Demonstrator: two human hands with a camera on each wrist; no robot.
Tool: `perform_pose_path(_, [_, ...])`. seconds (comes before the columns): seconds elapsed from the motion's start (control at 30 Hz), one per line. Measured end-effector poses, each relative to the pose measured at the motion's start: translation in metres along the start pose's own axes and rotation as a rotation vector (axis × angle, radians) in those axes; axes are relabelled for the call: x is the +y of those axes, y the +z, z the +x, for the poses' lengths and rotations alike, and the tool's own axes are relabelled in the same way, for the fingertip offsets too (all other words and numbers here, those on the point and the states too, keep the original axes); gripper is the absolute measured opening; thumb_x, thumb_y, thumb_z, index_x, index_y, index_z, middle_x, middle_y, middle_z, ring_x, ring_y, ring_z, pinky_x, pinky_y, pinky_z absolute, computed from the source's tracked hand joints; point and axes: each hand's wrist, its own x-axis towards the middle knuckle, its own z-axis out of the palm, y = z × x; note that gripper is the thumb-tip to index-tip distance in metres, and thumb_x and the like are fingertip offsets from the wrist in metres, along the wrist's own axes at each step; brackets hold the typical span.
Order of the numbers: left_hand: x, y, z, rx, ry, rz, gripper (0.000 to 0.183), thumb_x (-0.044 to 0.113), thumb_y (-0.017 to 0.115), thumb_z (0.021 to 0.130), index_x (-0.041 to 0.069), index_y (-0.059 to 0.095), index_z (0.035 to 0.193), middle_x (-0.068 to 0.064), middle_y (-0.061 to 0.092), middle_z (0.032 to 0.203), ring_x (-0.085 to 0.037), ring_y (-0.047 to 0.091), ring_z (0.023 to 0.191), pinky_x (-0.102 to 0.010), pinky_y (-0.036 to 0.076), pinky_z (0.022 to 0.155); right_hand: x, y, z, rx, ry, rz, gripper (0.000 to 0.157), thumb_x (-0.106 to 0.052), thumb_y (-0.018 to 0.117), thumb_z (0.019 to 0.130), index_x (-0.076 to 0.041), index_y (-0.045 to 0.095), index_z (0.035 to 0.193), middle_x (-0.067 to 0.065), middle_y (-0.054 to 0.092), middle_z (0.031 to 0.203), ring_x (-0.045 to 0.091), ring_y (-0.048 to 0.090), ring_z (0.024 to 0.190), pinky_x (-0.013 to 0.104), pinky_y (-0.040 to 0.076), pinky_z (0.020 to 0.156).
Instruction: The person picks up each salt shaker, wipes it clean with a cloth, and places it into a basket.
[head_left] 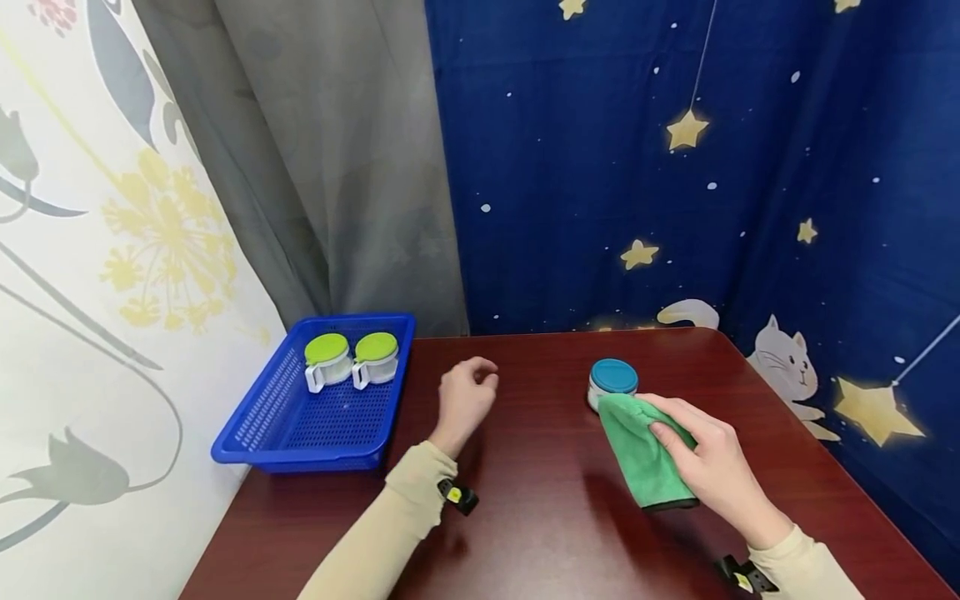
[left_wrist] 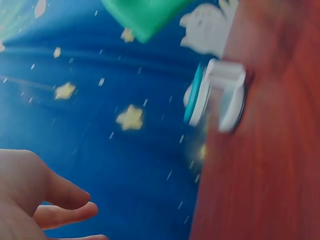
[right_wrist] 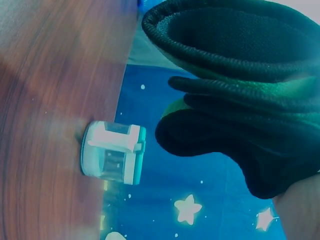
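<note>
My right hand (head_left: 708, 454) pinches a folded green cloth (head_left: 645, 454) with a dark edge, thumb on top, held above the right side of the table. Just behind the cloth stands a clear jar (head_left: 613, 383) with a blue lid; in the right wrist view its white handle (right_wrist: 112, 140) shows. The dark-edged folds of the cloth (right_wrist: 230, 115) fill the upper right of that view. My left hand (head_left: 467, 400) is over the middle of the table, its fingers loosely bent around nothing. In the left wrist view that hand (left_wrist: 45, 200) is apart from the jar (left_wrist: 217, 95).
A blue plastic basket (head_left: 330, 458) stands at the table's left, by the patterned wall. Inside it are two clear jars (head_left: 327, 362) with green lids and white handles. The reddish-brown table (head_left: 525, 533) ends at grey and blue starred curtains (head_left: 570, 167).
</note>
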Motion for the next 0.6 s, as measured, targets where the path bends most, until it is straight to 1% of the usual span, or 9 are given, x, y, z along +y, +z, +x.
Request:
perform_pose_path(0.1, [0.014, 0.027, -0.009, -0.084, -0.011, -0.064, 0.009, 0.014, 0.073, 0.086, 0.018, 0.078, 0.092, 0.008, 0.071, 0.079, -0.011, 0.065, 0.073, -0.037, 0.052, 0.071, 0.002, -0.003, -0.003, -0.004, 0.029, -0.002, 0.054, 0.002, 0.071, 0.091, -0.024, 0.063, 0.137, -0.008, 0.066, 0.125, 0.008, 0.062, 0.112, 0.01, 0.044, 0.091])
perform_pose_path(0.17, [0.024, 0.045, -0.015, -0.135, -0.019, -0.107, 0.007, 0.015, 0.073, 0.086, 0.018, 0.078, 0.091, 0.011, 0.071, 0.079, -0.007, 0.064, 0.072, -0.033, 0.052, 0.07, 0.003, -0.005, -0.004, -0.01, 0.055, -0.003, 0.053, 0.001, 0.071, 0.091, -0.024, 0.063, 0.137, -0.009, 0.066, 0.124, 0.007, 0.062, 0.111, 0.01, 0.044, 0.09])
perform_pose_path(0.27, [0.037, 0.07, -0.025, -0.215, -0.056, -0.159, 0.006, 0.016, 0.074, 0.086, 0.018, 0.078, 0.089, 0.013, 0.07, 0.079, -0.006, 0.062, 0.072, -0.029, 0.051, 0.068, 0.005, -0.007, -0.008, -0.026, 0.095, -0.009, 0.052, -0.001, 0.071, 0.092, -0.026, 0.062, 0.137, -0.01, 0.066, 0.125, 0.006, 0.062, 0.11, 0.009, 0.044, 0.089])
perform_pose_path(0.33, [0.044, 0.087, -0.032, -0.261, -0.095, -0.194, 0.006, 0.016, 0.074, 0.085, 0.018, 0.078, 0.089, 0.013, 0.069, 0.08, -0.006, 0.061, 0.073, -0.029, 0.05, 0.067, 0.008, -0.009, -0.01, -0.032, 0.102, -0.019, 0.051, -0.002, 0.071, 0.092, -0.026, 0.062, 0.137, -0.01, 0.066, 0.125, 0.006, 0.062, 0.11, 0.009, 0.044, 0.089])
perform_pose_path(0.4, [0.05, 0.101, -0.038, -0.301, -0.149, -0.227, 0.006, 0.016, 0.074, 0.086, 0.02, 0.078, 0.088, 0.014, 0.068, 0.08, -0.007, 0.06, 0.075, -0.029, 0.05, 0.067, 0.009, -0.01, -0.013, -0.035, 0.111, -0.035, 0.051, -0.003, 0.072, 0.093, -0.027, 0.062, 0.137, -0.01, 0.065, 0.125, 0.006, 0.062, 0.11, 0.009, 0.044, 0.088])
perform_pose_path(0.5, [0.058, 0.121, -0.043, -0.324, -0.221, -0.255, 0.009, 0.014, 0.074, 0.084, 0.018, 0.079, 0.092, 0.012, 0.068, 0.081, -0.009, 0.061, 0.078, -0.029, 0.05, 0.068, 0.012, -0.013, -0.017, -0.037, 0.12, -0.061, 0.051, -0.005, 0.072, 0.093, -0.028, 0.062, 0.137, -0.011, 0.065, 0.125, 0.005, 0.062, 0.109, 0.009, 0.044, 0.087])
perform_pose_path(0.6, [0.066, 0.14, -0.045, -0.314, -0.26, -0.255, 0.014, 0.012, 0.075, 0.082, 0.017, 0.079, 0.094, 0.01, 0.069, 0.082, -0.01, 0.062, 0.081, -0.03, 0.051, 0.069, 0.015, -0.016, -0.021, -0.039, 0.135, -0.084, 0.051, -0.006, 0.072, 0.093, -0.03, 0.062, 0.137, -0.012, 0.065, 0.124, 0.003, 0.062, 0.108, 0.008, 0.043, 0.087])
